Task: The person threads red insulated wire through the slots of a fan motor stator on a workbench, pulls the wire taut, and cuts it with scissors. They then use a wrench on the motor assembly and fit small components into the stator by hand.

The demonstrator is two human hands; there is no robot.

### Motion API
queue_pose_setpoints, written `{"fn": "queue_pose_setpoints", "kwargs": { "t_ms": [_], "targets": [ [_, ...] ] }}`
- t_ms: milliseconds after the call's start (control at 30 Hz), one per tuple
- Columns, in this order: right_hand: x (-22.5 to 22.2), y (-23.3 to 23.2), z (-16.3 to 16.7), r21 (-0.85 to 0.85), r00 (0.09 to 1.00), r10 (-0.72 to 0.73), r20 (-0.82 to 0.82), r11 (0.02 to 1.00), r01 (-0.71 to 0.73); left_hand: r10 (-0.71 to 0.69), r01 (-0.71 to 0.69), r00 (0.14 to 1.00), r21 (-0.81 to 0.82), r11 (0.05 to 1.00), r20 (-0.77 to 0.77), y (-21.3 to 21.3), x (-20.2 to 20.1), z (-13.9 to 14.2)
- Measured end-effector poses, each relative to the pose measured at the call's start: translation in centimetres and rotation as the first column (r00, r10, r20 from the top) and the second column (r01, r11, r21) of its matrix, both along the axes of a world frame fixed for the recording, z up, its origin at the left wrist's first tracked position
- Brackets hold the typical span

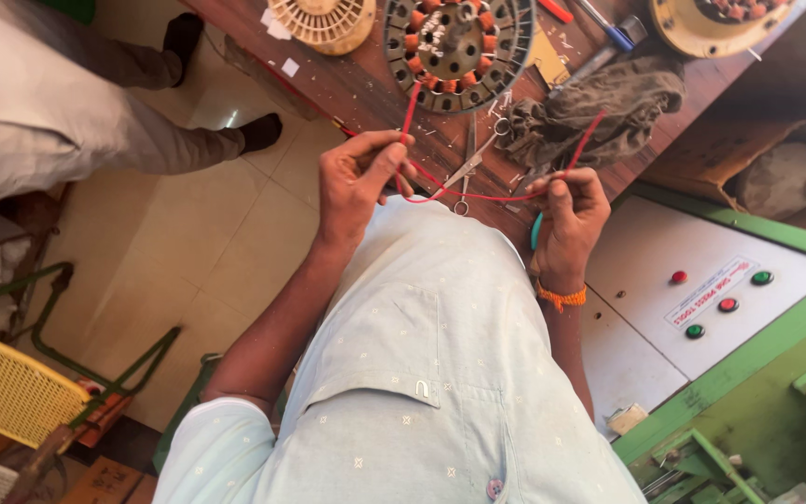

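My left hand [358, 177] pinches a thin red wire [478, 197] just below a round motor stator [459, 42] with copper windings on the wooden bench [366, 89]. The wire runs up from that hand toward the stator and sags across to my right hand [566, 219], which grips its other stretch and also holds a teal-handled tool [535, 231]. A pair of scissors [473, 166] lies on the bench between both hands.
A grey rag [599, 112] lies by the stator. A cream fan housing [322, 21] and a yellow round part [701, 28] sit further back. A green machine with a button panel [715, 303] stands at right. Another person's legs [95, 121] stand at left.
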State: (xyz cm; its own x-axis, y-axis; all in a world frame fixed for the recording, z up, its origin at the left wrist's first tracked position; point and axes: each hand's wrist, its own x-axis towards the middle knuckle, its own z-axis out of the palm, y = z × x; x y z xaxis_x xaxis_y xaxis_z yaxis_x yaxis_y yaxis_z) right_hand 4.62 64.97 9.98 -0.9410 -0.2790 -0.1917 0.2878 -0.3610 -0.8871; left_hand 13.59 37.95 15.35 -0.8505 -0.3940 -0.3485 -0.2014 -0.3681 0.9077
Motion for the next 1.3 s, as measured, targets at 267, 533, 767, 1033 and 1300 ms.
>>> {"fn": "queue_pose_setpoints", "kwargs": {
  "t_ms": [267,533,767,1033,1300],
  "targets": [
    [-0.4,0.0,-1.0,0.127,0.995,0.097,0.036,0.987,-0.1,0.081,-0.087,0.995,-0.117,0.989,-0.057,0.6,-0.4,-0.8],
    [-1.2,-0.7,-0.5,0.088,0.97,0.216,0.11,0.97,-0.226,0.032,-0.009,0.993,-0.202,0.979,0.114,0.7,-1.0,-0.2],
    [-2.0,-1.4,-0.1,0.209,0.943,0.306,0.133,0.921,-0.328,0.02,-0.005,0.997,-0.199,0.98,0.074,1.1,-1.5,-0.2],
    [-2.2,-1.9,0.0,0.205,0.948,0.292,0.129,0.927,-0.313,0.043,-0.007,0.992,-0.278,0.961,0.122,0.9,-1.9,0.0],
    [-2.3,-2.0,-0.9,0.19,0.939,0.318,0.13,0.922,-0.338,0.039,-0.019,0.996,-0.235,0.972,0.079,0.7,-1.8,-0.3]
  ]
}}
